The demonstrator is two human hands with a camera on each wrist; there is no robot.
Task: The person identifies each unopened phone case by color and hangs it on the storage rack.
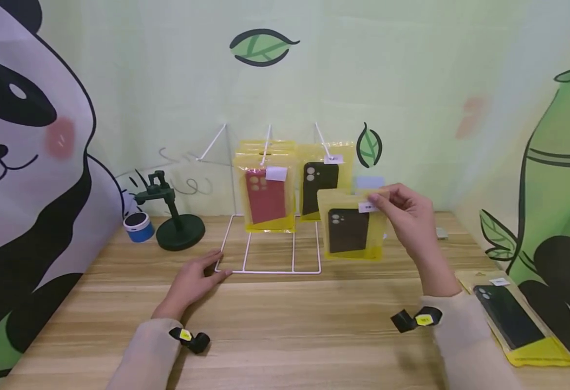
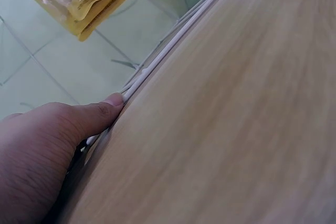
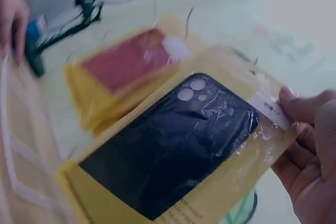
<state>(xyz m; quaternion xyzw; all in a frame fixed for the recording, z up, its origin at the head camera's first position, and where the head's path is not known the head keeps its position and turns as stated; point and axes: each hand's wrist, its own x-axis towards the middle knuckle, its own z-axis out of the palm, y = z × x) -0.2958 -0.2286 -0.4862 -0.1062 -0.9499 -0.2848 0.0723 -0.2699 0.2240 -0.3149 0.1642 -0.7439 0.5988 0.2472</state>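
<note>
My right hand [image 1: 408, 216] pinches the upper right corner of a clear-and-yellow pouch holding a black phone case [image 1: 348, 230], by its white label. The pouch hangs in the air in front of the rack's right side. With thumb and fingers, my left hand [image 1: 194, 284] holds the front left corner of a white wire display rack [image 1: 270, 272]; the left wrist view shows the thumb on the wire, the other fingers mostly hidden. On the rack's middle hook hang several pouches, a red phone case [image 1: 265, 197] foremost. Another pouched black phone case [image 1: 320, 187] hangs from the right hook.
One more pouched dark phone case [image 1: 509, 317] lies at the table's right edge, beside the right forearm. Left of the rack stand a dark green stand [image 1: 179, 230] and a small blue-and-white container [image 1: 138, 226]. A printed backdrop [image 1: 168, 65] rises behind.
</note>
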